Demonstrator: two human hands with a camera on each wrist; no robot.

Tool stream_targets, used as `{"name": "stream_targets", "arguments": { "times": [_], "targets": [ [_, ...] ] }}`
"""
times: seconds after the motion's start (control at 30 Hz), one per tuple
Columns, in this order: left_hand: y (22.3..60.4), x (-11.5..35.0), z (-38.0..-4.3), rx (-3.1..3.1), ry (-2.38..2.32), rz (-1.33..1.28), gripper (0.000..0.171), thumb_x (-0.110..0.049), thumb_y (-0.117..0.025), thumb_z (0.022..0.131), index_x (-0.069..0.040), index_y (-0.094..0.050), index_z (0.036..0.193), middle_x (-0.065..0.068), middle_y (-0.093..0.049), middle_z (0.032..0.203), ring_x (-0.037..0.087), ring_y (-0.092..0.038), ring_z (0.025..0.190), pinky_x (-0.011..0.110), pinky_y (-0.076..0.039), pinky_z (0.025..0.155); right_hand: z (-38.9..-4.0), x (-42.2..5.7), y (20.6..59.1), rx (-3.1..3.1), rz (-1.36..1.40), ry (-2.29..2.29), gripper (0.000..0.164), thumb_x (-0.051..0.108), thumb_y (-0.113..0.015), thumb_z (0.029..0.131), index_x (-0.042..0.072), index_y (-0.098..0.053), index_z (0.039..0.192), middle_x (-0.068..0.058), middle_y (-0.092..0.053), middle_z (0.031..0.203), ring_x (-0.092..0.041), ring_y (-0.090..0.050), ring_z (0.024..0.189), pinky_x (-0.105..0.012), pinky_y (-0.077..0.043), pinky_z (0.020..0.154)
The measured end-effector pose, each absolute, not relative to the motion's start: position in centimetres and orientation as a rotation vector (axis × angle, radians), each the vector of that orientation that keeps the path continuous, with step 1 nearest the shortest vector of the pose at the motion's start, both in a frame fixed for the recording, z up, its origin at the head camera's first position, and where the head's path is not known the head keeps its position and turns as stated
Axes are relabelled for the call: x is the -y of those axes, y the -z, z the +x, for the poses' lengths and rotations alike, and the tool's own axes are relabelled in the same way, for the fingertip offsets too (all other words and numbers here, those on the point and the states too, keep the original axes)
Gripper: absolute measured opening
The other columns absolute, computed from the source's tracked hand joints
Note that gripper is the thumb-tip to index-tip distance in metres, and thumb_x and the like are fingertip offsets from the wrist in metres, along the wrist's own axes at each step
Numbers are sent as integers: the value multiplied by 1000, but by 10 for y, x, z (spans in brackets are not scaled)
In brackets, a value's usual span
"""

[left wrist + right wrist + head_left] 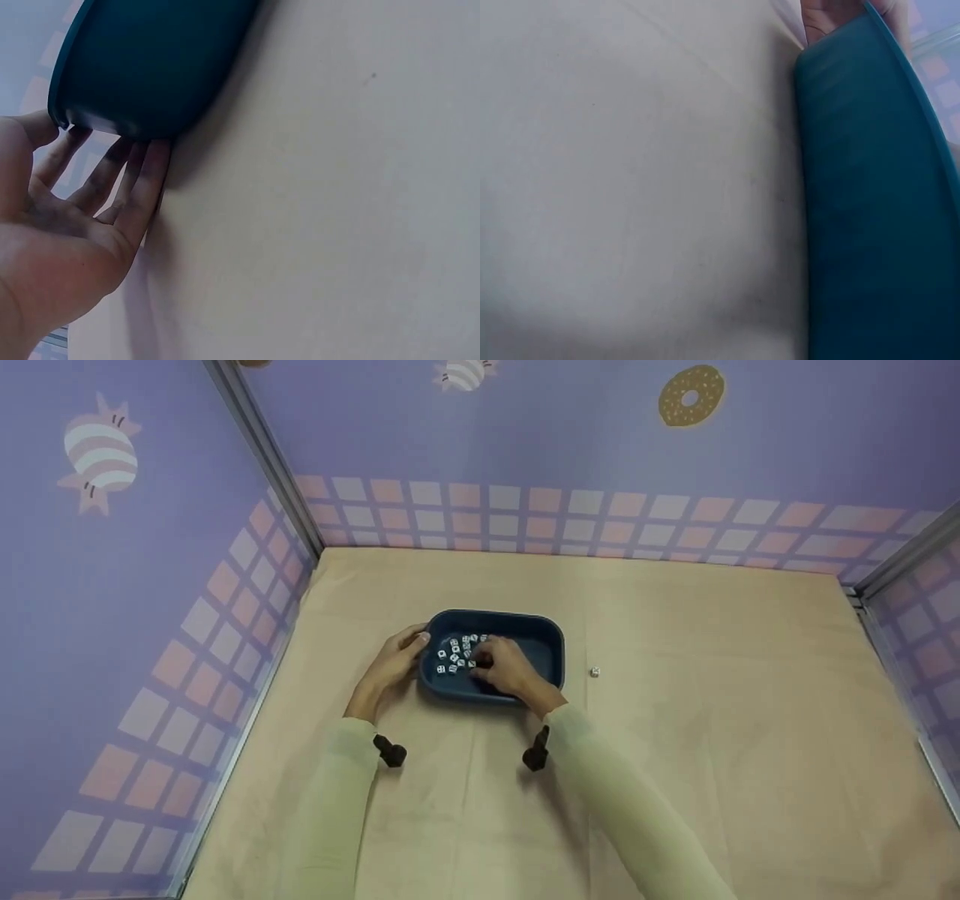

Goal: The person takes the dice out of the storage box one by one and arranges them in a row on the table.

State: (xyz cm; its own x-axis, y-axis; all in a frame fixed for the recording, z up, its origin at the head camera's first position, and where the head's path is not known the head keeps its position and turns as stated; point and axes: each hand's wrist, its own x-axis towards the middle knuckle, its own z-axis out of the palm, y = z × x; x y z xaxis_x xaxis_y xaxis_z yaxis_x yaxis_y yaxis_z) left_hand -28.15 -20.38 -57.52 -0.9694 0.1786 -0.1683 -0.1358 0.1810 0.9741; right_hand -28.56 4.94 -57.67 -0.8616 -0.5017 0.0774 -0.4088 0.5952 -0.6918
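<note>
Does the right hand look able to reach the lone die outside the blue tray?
Probably yes. The lone die lies on the cloth right of the blue tray; the right hand, inside it, would seemingly just need to clear the rim.

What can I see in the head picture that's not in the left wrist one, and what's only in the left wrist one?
Only the head view shows the white dice inside the blue tray, the right hand reaching in, the lone die outside and the doughnut picture. Only the left wrist view shows the palm side of the left hand. Both show that hand holding the tray's end, and the beige cloth.
</note>
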Motion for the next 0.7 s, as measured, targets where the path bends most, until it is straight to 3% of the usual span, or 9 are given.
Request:
{"name": "stream_targets", "arguments": {
  "times": [0.17, 0.37, 0.7],
  "targets": [
    [576, 204, -280, -2222, -1857, 45, 48, -31, -52, 114, -10, -50, 157, 20, -56, 150, 39, -63, 128, 44, -53, 101, -285, -48, 575, -2678, -745, 1110, 16, 7, -81, 94, 0, -77, 108, -12, -69, 107, -28, -68, 102, -42, -55, 93],
    [577, 205, -280, -2221, -1840, 31, 51, -34, -52, 114, -11, -49, 159, 18, -52, 156, 40, -60, 133, 50, -47, 110, -286, -47, 575, -2682, -760, 1089, 10, 4, -79, 95, 1, -77, 104, -12, -71, 105, -26, -68, 100, -42, -56, 91],
    [578, 203, -278, -2240, -1859, 32, 53, -37, -51, 114, -10, -48, 160, 17, -49, 160, 38, -55, 140, 52, -41, 117, -287, -64, 553, -2669, -778, 1336, 17, 8, -76, 96, 1, -74, 111, -7, -69, 104, -21, -65, 92, -36, -56, 83]
  ]
}}
